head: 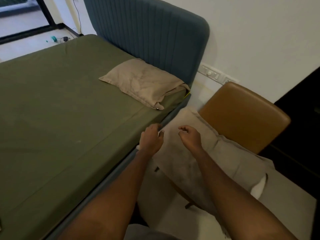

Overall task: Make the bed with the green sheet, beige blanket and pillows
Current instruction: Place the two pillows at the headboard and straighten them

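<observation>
Held out in front: left hand [150,141] and right hand [189,137], both empty.
Fingers loosely curled on each, gripping nothing; left just beside the near edge of the green sheet [60,104], right above a beige pillow [233,156] lying on the tan chair [245,111]. Well ahead of both, on the sheet against the blue headboard [155,35], a second pillow [143,82].

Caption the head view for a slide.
Left hand and right hand hover above beige bedding on chair; one pillow on green sheet.
</observation>
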